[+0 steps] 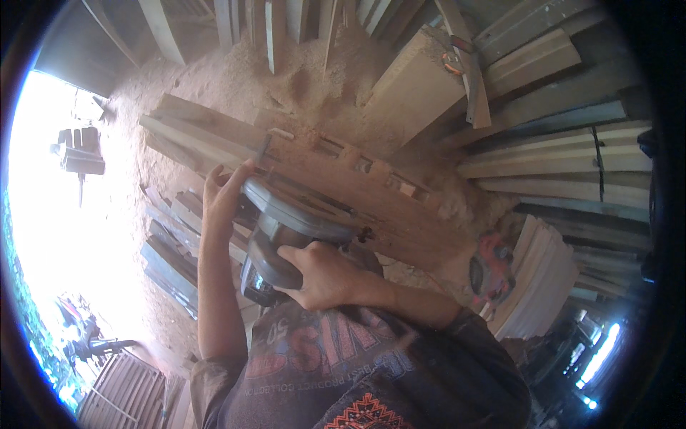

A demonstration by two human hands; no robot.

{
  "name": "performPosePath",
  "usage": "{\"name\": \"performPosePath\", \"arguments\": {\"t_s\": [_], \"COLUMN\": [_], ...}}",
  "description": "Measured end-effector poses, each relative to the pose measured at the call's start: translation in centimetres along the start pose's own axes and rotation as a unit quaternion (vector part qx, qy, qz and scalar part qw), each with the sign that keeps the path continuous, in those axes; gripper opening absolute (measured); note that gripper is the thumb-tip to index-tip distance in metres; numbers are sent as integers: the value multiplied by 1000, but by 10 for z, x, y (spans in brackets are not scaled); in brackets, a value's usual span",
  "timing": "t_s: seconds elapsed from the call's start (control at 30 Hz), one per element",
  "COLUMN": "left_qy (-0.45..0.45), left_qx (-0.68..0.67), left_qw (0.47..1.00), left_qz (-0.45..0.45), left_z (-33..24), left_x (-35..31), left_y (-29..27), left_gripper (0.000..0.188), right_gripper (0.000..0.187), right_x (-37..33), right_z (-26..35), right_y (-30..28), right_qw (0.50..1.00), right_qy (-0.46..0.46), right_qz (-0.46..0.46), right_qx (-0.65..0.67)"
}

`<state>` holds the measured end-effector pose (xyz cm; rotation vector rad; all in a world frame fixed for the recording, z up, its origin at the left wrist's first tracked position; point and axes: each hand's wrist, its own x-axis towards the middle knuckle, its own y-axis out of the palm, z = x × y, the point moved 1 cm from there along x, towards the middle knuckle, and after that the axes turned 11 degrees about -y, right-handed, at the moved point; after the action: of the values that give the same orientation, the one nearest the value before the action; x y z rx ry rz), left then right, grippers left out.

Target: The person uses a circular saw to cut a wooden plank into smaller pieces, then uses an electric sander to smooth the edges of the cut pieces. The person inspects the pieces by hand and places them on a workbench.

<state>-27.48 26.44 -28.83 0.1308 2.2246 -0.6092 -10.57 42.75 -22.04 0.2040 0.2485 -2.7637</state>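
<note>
The right hand (321, 275) clasps a saw (300, 213) slanting lengthwise forward-left along a board (336, 168); left hand (223, 187), grip I can't tell; planks (557, 169) rightward.

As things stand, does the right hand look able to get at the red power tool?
Probably not while the right hand grips the grey circular saw; the red power tool lies off to the right, though nothing visible seems to cover it.
</note>
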Motion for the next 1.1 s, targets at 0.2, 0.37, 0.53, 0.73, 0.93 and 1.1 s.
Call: {"name": "performPosePath", "arguments": {"t_s": [0.2, 0.37, 0.53, 0.73, 0.93, 1.1], "left_qy": [19, 10, 11, 0, 28, 17], "left_qx": [-9, -9, -2, 4, -3, 12], "left_qw": [1000, 1000, 999, 999, 998, 997], "left_qz": [12, -2, 45, 42, 58, 81], "left_z": [0, 3, 7, 11, 12, 18], "left_x": [-7, -3, 8, 6, 0, -1], "left_y": [-2, -9, -14, -15, -18, -25], "left_gripper": [118, 116, 114, 105, 82, 69], "right_gripper": [34, 34, 34, 36, 38, 39], "right_x": [-1, 3, 4, 0, 1, 2], "right_z": [0, 0, -1, -3, -4, -4], "right_y": [2, 7, 9, 12, 15, 17], "right_qw": [999, 999, 999, 998, 998, 996], "right_qy": [-24, -22, -36, -50, -40, -54], "right_qz": [-5, -5, -21, -40, -39, -54], "right_qx": [-25, -26, -29, -29, -42, -40]}}
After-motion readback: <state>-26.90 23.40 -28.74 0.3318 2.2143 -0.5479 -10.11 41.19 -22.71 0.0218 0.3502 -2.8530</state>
